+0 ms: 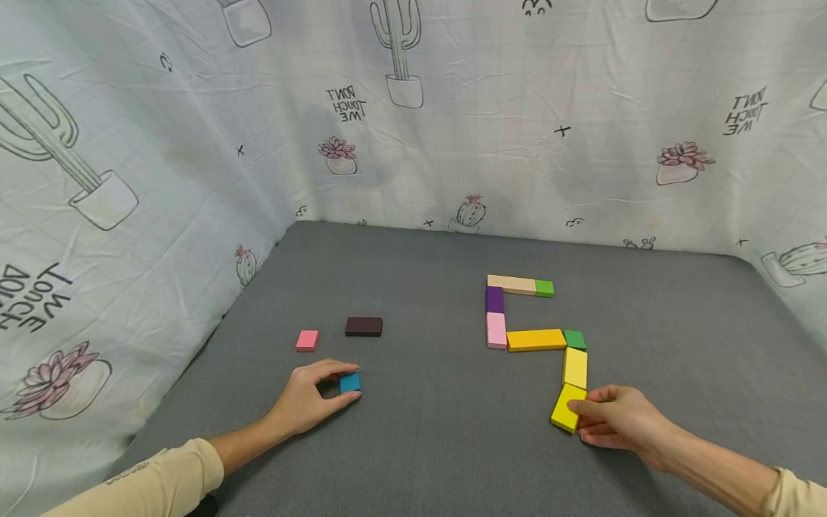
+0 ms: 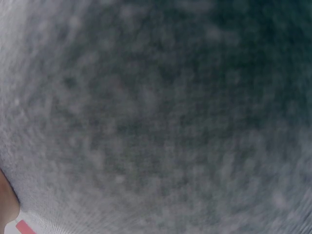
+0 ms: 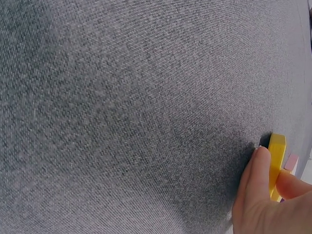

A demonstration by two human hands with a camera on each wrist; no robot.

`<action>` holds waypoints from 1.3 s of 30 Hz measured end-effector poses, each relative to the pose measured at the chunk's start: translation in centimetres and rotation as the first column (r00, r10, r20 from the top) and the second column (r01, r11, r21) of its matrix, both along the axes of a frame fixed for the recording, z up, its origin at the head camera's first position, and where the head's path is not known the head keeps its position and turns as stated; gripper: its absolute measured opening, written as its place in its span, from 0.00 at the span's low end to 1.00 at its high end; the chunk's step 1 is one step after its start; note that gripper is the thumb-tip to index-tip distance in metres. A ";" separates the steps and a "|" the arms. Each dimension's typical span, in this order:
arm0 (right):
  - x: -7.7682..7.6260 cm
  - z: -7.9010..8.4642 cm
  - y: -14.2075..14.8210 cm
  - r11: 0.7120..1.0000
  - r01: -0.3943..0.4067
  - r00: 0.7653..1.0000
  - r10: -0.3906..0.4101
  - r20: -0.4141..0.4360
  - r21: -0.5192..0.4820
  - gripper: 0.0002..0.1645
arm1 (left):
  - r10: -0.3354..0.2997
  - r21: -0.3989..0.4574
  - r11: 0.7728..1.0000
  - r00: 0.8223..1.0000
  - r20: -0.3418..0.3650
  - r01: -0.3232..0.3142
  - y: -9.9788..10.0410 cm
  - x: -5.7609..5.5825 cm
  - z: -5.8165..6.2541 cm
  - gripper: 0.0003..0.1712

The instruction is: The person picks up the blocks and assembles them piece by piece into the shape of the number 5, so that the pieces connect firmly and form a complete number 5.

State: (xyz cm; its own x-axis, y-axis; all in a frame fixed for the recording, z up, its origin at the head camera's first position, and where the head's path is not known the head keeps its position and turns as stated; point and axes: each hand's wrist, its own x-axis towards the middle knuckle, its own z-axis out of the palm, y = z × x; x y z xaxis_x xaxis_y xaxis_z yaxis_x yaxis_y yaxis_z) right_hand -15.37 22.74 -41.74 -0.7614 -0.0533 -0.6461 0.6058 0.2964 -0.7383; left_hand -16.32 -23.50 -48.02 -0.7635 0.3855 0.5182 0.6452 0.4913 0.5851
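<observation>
My right hand (image 1: 623,420) pinches a bright yellow block (image 1: 566,407) between thumb and fingers. Its far end lies against a paler yellow block (image 1: 575,368), at a slight angle to it. In the right wrist view the thumb and fingers (image 3: 257,180) flank the yellow block (image 3: 277,158). On the left, my left hand (image 1: 310,398) has thumb and index finger at opposite sides of a small blue block (image 1: 350,383), gripping it at the table. The left wrist view shows mostly blurred grey cloth and a bit of the hand (image 2: 7,202).
A pink-red block (image 1: 307,340) and a dark brown block (image 1: 364,327) lie beyond my left hand. The bent row continues with green (image 1: 575,339), orange-yellow (image 1: 535,340), pink (image 1: 496,331), purple (image 1: 494,299), beige (image 1: 512,284) and light green (image 1: 545,289) blocks. Patterned curtains border the grey table (image 1: 426,431).
</observation>
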 end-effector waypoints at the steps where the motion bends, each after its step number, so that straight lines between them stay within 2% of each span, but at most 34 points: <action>1: 0.0 0.0 0.0 1.000 0.001 1.000 -0.001 0.002 0.002 0.25 | 0.002 -0.003 1.000 1.000 0.000 -0.002 0.0 0.0 0.0 0.22; 10: -0.2 0.1 -0.2 1.000 -0.016 1.000 0.016 -0.007 0.020 0.28 | 0.011 -0.009 1.000 1.000 0.011 -0.011 -0.3 0.0 -0.1 0.22; 16: -0.5 0.5 0.2 0.992 -0.061 0.996 0.067 -0.055 0.110 0.37 | 0.010 -0.012 1.000 1.000 0.014 -0.010 -0.3 0.0 0.0 0.22; 21: -2.1 1.9 1.2 0.974 -0.129 0.981 0.153 -0.119 0.187 0.37 | 0.009 -0.013 1.000 1.000 0.012 -0.009 -0.3 0.0 0.2 0.22; 28: -4.6 3.5 1.5 0.958 -0.216 0.950 0.251 -0.187 0.189 0.35 | 0.006 -0.023 1.000 1.000 0.006 -0.006 -0.2 0.0 0.2 0.22; 31: -5.1 3.7 0.9 0.955 -0.227 0.946 0.263 -0.188 0.190 0.32 | 0.004 -0.024 1.000 1.000 0.008 -0.004 -0.1 0.0 0.1 0.22; 35: -5.8 4.1 -0.4 0.946 -0.239 0.940 0.282 -0.191 0.220 0.34 | 0.009 -0.016 1.000 1.000 0.006 -0.009 -0.1 0.0 -0.1 0.22; 39: -7.2 4.7 -1.8 0.931 -0.286 0.917 0.335 -0.218 0.227 0.37 | 0.008 -0.012 1.000 1.000 0.002 -0.008 -0.2 0.0 -0.1 0.22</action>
